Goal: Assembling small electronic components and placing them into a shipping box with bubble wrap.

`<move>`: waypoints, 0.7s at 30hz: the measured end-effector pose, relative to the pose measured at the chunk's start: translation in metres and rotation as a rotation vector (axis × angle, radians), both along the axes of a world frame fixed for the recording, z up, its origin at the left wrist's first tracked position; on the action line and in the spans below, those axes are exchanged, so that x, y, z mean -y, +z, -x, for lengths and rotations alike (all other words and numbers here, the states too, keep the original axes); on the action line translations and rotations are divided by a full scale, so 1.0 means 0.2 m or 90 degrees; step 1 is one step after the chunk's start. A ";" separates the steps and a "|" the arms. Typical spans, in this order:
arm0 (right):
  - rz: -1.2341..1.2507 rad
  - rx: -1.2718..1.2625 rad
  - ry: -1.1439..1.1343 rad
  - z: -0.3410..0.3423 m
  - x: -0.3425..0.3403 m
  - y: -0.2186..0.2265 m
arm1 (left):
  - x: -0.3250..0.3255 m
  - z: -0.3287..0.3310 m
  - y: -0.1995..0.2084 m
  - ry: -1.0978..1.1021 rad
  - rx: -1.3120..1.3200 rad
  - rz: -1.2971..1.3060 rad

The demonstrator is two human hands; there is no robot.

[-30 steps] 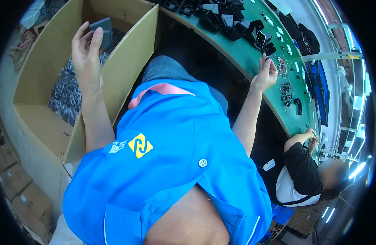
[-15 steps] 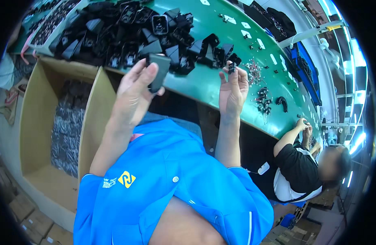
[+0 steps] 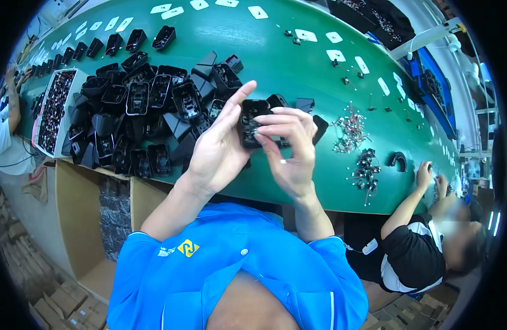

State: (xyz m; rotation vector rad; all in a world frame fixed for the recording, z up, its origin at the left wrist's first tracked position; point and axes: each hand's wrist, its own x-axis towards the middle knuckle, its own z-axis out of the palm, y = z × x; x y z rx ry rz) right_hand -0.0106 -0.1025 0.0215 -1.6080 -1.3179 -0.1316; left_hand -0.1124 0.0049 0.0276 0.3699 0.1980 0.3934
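And here's the black case (image 3: 249,124), up in both hands at the right edge of the pile of black cases (image 3: 138,99), hollow face turned upward, long axis running away from the body. Left hand (image 3: 217,151) is at the pile's near right corner, forearm slanting inward, palm turned up; it grasps the case from the left, one digit stretched straight past it, the rest hidden underneath. Right hand (image 3: 293,146), further right of the pile, arches over the case, knuckles bent, thumb and fingertips close together at the hollow; whether they pinch a small part there, I can't tell. Well right of the pile, small wired parts (image 3: 351,132) lie heaped on the green table (image 3: 297,66); just left of the pile stands a white tray (image 3: 69,118) full of little pieces.
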 end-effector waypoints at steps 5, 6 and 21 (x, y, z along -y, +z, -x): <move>0.110 -0.006 -0.022 -0.08 -0.05 0.02 | -0.11 -0.04 -0.01 -0.022 -0.068 -0.067; 0.112 -0.010 -0.021 -0.08 -0.06 0.03 | -0.12 -0.05 -0.01 -0.022 -0.072 -0.065; -0.106 -0.065 -0.128 -0.10 -0.15 -0.15 | -0.06 -0.07 -0.01 0.086 -0.114 -0.551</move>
